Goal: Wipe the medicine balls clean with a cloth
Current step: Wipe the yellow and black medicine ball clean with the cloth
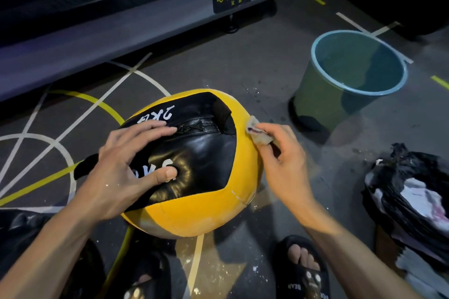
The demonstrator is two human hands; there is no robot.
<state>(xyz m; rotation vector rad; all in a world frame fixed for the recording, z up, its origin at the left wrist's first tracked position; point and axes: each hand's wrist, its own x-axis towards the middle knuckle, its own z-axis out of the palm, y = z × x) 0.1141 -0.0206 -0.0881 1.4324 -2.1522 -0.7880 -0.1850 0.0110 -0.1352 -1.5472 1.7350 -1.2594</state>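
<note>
1 medicine ball (194, 211), yellow with black panels and white "2KG" lettering, sits on the dark floor (243, 65) between the person's feet. The left hand (121, 170) lies flat across the black panel, fingers (155, 128) spread apart and straight, the thumb pressing a dent into the leather. The right hand (284, 153) is at the ball's right side, its fingers curled and pinching a small, crumpled pale cloth (257, 132) that touches the yellow panel near the upper right seam.

Beyond the ball to the right stands a bucket (318, 104) with a blue rim; it seems to hold water, though the dim light makes that hard to confirm. A black bag (413, 192) with pale material showing in it lies at the right edge. A grey machine base (121, 31) labelled "BODY STRONG" runs across the top. White and yellow lines cross the floor, and 2 black sandals (303, 277) show at the bottom.
</note>
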